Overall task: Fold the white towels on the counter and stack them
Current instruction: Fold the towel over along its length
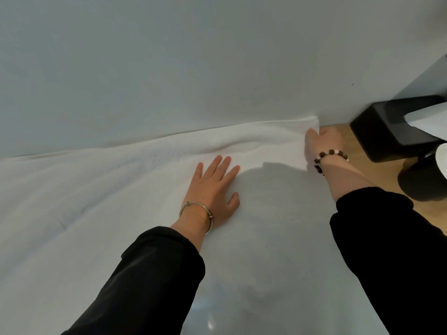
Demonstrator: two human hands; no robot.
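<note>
- Broadly, a white towel (116, 213) lies spread over most of the counter (377, 165), reaching from the left edge of the view up to the grey wall (193, 56) at the back.
- Its far edge runs along the foot of the wall, with a soft ridge of wrinkles just in front of that edge.
- Left hand (215, 189): it lies flat on the towel, palm down, fingers stretched out and a little apart, thumb out to the right; it grips nothing.
- A thin metal bangle (197, 213) sits on the left wrist, just above a black sleeve (150, 281).
- Right hand (323, 143): it is closed around the towel's far right corner, close to the wall, with the cloth bunched in its grip and the corner tip standing up slightly above the fingers.
- A bracelet of brown and white beads (329, 158) circles the right wrist, and the right forearm also wears a black sleeve.
- Bare wood-toned counter shows to the right of the towel, beyond the right hand.
- A black box-shaped object (387, 131) stands on that bare part near the wall, well apart from the towel, with something white lying across its top; what that is cannot be told.
- A shadow falls over the towel between the two arms.
</note>
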